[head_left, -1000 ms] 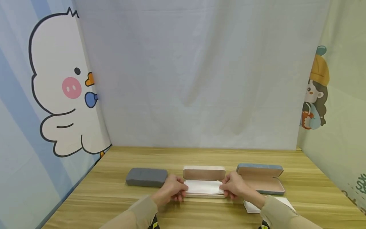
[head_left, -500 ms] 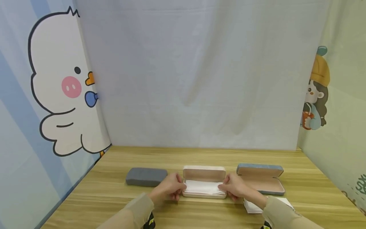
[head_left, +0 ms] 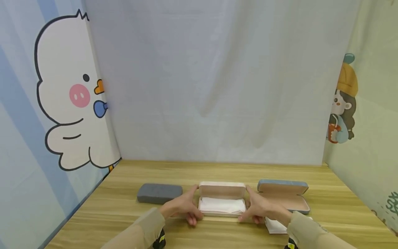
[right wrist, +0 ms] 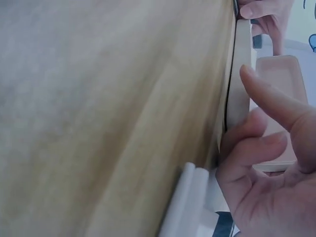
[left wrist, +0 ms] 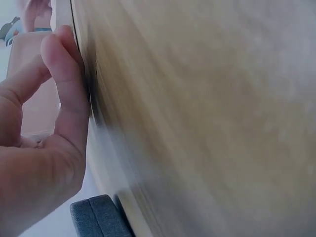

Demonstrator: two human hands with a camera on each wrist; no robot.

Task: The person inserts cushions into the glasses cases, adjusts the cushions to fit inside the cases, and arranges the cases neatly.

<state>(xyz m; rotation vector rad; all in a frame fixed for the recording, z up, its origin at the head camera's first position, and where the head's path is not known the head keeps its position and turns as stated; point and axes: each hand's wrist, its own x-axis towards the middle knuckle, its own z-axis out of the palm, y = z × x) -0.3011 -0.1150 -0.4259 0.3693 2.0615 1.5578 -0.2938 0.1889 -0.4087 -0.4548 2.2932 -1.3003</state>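
A white glasses case (head_left: 222, 188) stands with its lid raised at the table's middle, a folded white cloth (head_left: 222, 205) lying in its base. My left hand (head_left: 184, 206) is at the case's left end, thumb by the front corner, index finger stretched up to the lid's edge. Mirroring it, my right hand (head_left: 258, 206) is at the right end, index finger up by the lid and thumb at the front corner. In the right wrist view that thumb (right wrist: 269, 94) extends along the case's front wall. Neither hand holds the cloth; firm contact with the case is hard to tell.
A closed dark grey glasses case (head_left: 159, 193) lies to the left. On the right an opened blue glasses case (head_left: 283, 201) shows its beige lining. In front of it, partly behind my right wrist, lies another folded white cloth (head_left: 275, 226). A curtain (head_left: 217, 86) hangs behind the table.
Both hands have let go of the cloth's ends, which now lies flatter inside the white case. The fingers have spread apart, index fingers up to the lid and thumbs down to the front.
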